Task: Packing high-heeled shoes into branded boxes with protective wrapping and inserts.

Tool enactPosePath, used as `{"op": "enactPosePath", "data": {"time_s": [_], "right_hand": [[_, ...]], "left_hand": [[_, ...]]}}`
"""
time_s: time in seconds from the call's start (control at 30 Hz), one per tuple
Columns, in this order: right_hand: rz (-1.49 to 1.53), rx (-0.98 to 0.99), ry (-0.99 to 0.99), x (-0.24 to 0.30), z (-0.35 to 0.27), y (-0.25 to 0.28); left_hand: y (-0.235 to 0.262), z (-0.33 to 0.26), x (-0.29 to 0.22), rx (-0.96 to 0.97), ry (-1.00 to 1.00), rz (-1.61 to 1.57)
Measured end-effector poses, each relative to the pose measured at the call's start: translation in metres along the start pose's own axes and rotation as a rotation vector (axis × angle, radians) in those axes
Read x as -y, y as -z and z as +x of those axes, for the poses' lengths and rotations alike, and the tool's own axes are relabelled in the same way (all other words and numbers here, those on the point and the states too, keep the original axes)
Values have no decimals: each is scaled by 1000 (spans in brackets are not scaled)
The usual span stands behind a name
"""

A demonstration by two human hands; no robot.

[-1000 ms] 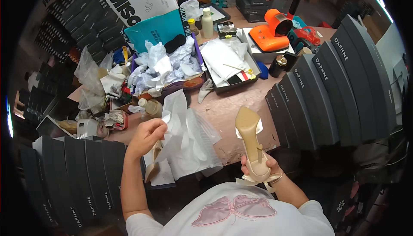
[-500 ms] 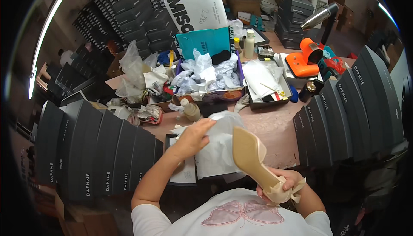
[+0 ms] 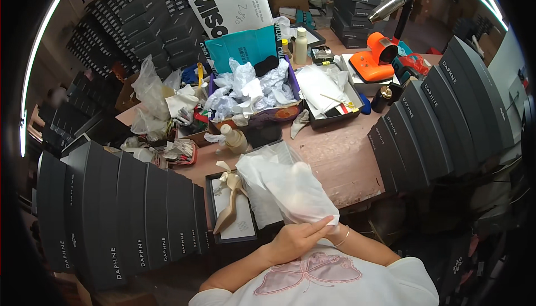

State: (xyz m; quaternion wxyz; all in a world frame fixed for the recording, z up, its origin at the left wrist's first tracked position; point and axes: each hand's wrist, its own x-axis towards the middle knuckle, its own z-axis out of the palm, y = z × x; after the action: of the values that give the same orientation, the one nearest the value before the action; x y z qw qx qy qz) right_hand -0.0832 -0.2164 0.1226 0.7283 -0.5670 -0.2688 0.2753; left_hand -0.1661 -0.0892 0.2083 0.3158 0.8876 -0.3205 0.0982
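White tissue paper lies over a pale shoe whose shape shows faintly through it. My left hand rests on the paper's near end, fingers stretched out beside my right wrist. Most of my right hand is hidden under that end, closed round the covered shoe as far as I can see. To the left, a beige high-heeled shoe with a bow lies on its side in a dark open shoebox.
Dark shoeboxes stand in rows at the left and right. Behind the paper are a cream bottle, a box of crumpled paper, a tray of papers and an orange stand with a metal heat gun.
The shoe in my right hand has gone under the tissue paper. My left hand has moved from the paper's far part to its near end, beside my right wrist. The view has shifted.
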Motion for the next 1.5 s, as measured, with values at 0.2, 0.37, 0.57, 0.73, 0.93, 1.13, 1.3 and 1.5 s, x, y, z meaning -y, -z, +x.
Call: {"op": "enactPosePath", "data": {"time_s": [0.2, 0.37, 0.57, 0.73, 0.93, 1.13, 1.3, 1.5], "right_hand": [[-78, -29, -119, 10, -14, 29], [-102, -176, -69, -2, -20, 5], [263, -51, -504, 58, -24, 54], [-1209, 238, -232, 52, -25, 61], [-1087, 162, 122, 110, -29, 49], [-834, 146, -220, 126, -38, 68], [-1006, 143, 330, 141, -49, 66], [-1202, 450, 99, 117, -47, 95]], "left_hand": [[-8, -16, 18, -110, -5, -76], [-8, 19, 2, -155, -36, -179], [-6, -5, 55, -467, 605, -468], [-9, -5, 65, -566, 793, -851], [-1, -8, 49, -588, 632, -582], [-2, -1, 44, -514, 710, -799], [22, 20, 35, -490, 919, -1142], [7, 35, 18, -356, 596, -975]]}}
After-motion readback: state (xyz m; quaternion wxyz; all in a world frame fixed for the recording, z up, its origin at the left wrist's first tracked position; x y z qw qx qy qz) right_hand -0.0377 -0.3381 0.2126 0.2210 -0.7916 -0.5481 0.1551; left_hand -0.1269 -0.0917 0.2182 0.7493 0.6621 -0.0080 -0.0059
